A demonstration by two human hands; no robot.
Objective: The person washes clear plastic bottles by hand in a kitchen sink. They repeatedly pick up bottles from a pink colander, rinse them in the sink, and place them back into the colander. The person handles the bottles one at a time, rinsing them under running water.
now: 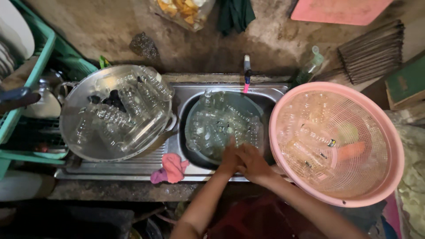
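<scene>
My left hand [229,160] and my right hand [253,162] are pressed together at the near rim of a round dark basin [259,106] that sits in the steel sink [274,90]. The basin holds water and several clear plastic bottles [212,126]. My fingers reach into the water among the bottles; what they hold, if anything, is hidden. A large steel bowl [73,106] on the left drainboard holds several more clear bottles [133,104]. A pink mesh basket [394,146] on the right holds clear bottles [310,132] too.
A pink cloth [171,168] lies on the sink's front edge. A tap [247,71] stands behind the basin, with a green-tinted bottle [310,68] to its right. A green dish rack [40,57] with plates is at far left. Stacked dark slats [374,51] lean at back right.
</scene>
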